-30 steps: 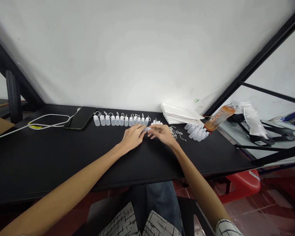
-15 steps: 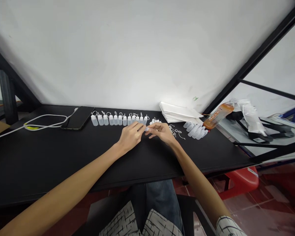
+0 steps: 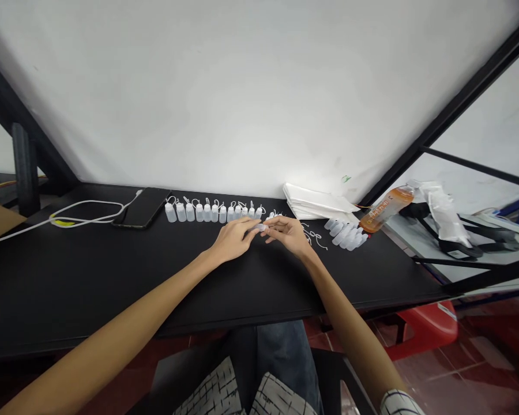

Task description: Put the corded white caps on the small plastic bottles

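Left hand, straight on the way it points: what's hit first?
Likely the right hand: its fingertips sit just past the bottle in the left hand. Exact gap and depth are unclear.

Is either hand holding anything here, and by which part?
A small translucent bottle: the left hand grips its body; the right hand has fingers at its other end, exact contact too small to tell.

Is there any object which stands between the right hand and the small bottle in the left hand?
Nothing visible stands in the way. The right hand has its fingertips at the end of the small bottle in the left hand. The capped bottles stand beyond, not between.
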`<state>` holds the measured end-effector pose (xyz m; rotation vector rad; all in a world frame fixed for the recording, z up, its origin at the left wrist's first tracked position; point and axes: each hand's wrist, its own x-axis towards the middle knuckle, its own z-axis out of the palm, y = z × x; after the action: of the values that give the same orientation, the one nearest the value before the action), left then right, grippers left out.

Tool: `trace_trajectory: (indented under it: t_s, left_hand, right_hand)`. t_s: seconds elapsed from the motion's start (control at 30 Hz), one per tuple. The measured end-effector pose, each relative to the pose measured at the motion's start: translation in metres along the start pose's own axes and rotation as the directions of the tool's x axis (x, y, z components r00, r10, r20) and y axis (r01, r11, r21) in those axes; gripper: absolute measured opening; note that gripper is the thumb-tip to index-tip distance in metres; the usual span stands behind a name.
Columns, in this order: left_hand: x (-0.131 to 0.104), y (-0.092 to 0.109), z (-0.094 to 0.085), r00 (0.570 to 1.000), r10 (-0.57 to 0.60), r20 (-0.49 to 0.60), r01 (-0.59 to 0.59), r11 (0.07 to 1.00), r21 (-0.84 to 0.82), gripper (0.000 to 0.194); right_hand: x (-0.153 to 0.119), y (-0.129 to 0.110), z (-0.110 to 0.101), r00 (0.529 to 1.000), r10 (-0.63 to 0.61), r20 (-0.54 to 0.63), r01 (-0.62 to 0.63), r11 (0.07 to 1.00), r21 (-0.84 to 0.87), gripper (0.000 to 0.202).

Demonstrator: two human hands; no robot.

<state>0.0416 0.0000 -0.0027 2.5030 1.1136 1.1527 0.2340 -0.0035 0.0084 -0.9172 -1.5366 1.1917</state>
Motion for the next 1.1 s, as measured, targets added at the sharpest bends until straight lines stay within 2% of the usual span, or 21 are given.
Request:
trace_trajectory:
  t_s: [0.1,0.3,0.47,0.63,0.73,0.87,0.97,1.03,1.1]
  left_hand:
    - [0.002,-0.004,-0.001,0.998,-0.010,0.057,0.016,0.993,-0.116,0.024]
    - [0.004,-0.001,-0.005,0.999,0.011,0.034,-0.002,0.971,-0.237,0.021]
    - [0.002,-0.001,-0.005,0.996,0.081,-0.021,-0.084,0.971,-0.222,0.022]
    - [-0.001,-0.005,0.000,0.988,0.146,-0.058,-0.153,0.978,-0.139,0.021]
    - [-0.002,-0.005,0.001,0.988,0.144,-0.057,-0.149,0.983,-0.110,0.021]
    - [0.001,-0.002,-0.002,1.000,0.001,0.025,0.002,0.992,-0.126,0.019]
    - [0.004,0.000,-0.007,0.985,-0.122,0.119,0.144,0.971,-0.190,0.023]
    - [0.006,0.001,-0.009,0.957,-0.187,0.222,0.253,0.913,-0.320,0.027]
    - [0.008,0.002,-0.010,0.913,-0.229,0.337,0.374,0.799,-0.471,0.031]
  right_hand:
    - [-0.001,0.003,0.000,0.999,0.028,0.033,-0.027,0.999,-0.035,0.035]
    - [-0.002,0.002,0.000,0.998,0.029,0.050,-0.027,0.998,-0.048,0.034]
    - [-0.002,0.002,0.000,0.999,0.027,0.047,-0.026,0.999,-0.025,0.032]
    - [-0.002,0.005,0.001,0.999,0.037,0.028,-0.036,0.999,-0.026,0.030]
    - [-0.002,0.005,0.002,0.999,0.044,0.023,-0.043,0.998,-0.035,0.031]
    - [-0.001,-0.001,0.003,0.998,0.043,0.049,-0.041,0.998,-0.042,0.031]
    - [-0.001,-0.006,0.000,0.998,0.044,0.055,-0.043,0.999,-0.018,0.031]
    - [-0.001,-0.009,-0.004,0.999,0.031,0.024,-0.031,1.000,0.006,0.031]
    - [-0.001,-0.010,-0.008,1.000,0.006,-0.031,-0.005,1.000,0.026,0.030]
